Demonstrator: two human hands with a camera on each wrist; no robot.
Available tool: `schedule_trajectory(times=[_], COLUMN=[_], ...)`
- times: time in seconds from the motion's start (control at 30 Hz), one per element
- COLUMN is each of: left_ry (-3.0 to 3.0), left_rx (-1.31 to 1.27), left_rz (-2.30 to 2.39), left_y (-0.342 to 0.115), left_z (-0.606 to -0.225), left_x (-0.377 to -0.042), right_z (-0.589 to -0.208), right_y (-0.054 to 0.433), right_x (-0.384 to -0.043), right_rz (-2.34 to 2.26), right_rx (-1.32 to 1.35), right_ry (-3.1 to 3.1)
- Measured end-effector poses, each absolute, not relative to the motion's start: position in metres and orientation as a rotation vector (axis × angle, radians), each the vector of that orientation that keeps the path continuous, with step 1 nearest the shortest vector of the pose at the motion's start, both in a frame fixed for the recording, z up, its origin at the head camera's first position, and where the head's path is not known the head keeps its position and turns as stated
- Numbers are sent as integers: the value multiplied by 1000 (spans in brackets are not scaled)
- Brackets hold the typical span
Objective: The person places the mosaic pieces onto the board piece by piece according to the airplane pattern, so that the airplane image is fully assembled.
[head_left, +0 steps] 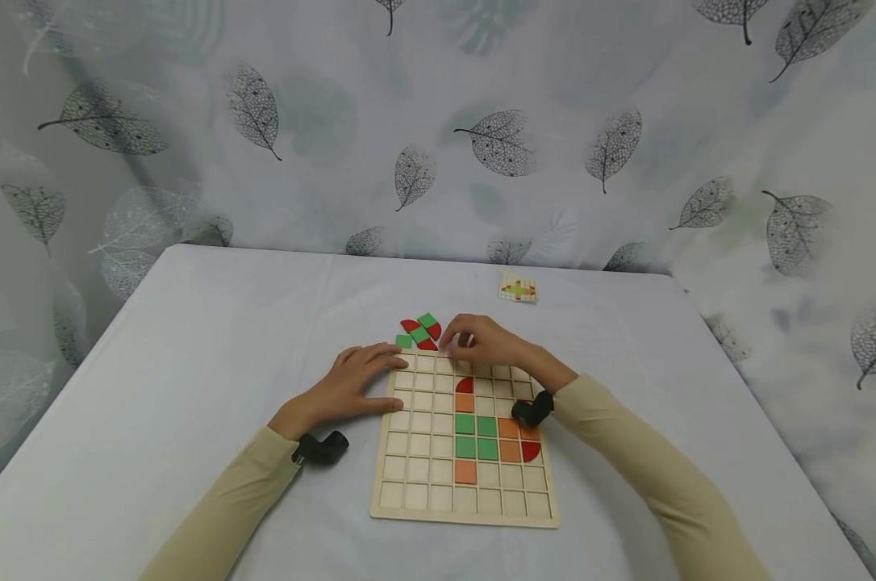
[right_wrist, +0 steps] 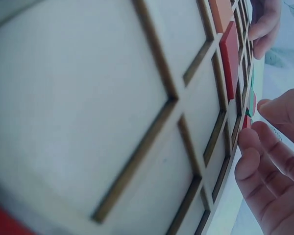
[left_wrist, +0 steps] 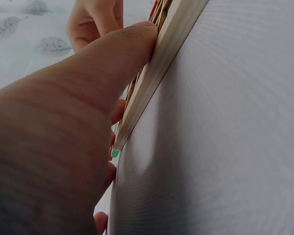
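A wooden grid board (head_left: 423, 492) lies on the table, some of its cells filled with green squares (head_left: 476, 436), orange squares (head_left: 465, 471) and red quarter-circle pieces (head_left: 465, 385). My left hand (head_left: 351, 383) rests spread at the board's left edge; in the left wrist view its thumb (left_wrist: 132, 41) touches the wooden rim. Just past the far edge, my right hand (head_left: 485, 339) is beside a small pile of loose red and green pieces (head_left: 419, 333). In the right wrist view its fingers (right_wrist: 272, 156) are loosely bent, thumb apart, with no piece visible between them.
Near the table's far edge lies a small pattern card (head_left: 518, 288). A white cloth covers the table (head_left: 213, 363), and a leaf-print curtain (head_left: 438, 121) hangs behind it. Each wrist carries a black camera (head_left: 323, 449).
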State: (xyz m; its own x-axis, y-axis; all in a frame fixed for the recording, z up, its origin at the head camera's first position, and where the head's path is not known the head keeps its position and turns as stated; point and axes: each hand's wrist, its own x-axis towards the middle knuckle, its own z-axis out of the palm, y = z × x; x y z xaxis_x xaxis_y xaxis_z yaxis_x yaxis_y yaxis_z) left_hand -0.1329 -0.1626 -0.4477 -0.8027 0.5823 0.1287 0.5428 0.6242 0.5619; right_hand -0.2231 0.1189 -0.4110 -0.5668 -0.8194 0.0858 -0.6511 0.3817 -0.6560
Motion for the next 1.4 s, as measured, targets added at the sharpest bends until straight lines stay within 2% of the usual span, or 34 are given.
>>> schedule_trajectory(times=[1.4], left_ry=[2762], left_rx=[927], left_rz=[905], left_y=[-161], left_z=[-449], left_x=[-134], right_z=[-415], right_y=[113], right_x=[-233], right_rz=[-845], right_rx=[-1260], right_ry=[2459])
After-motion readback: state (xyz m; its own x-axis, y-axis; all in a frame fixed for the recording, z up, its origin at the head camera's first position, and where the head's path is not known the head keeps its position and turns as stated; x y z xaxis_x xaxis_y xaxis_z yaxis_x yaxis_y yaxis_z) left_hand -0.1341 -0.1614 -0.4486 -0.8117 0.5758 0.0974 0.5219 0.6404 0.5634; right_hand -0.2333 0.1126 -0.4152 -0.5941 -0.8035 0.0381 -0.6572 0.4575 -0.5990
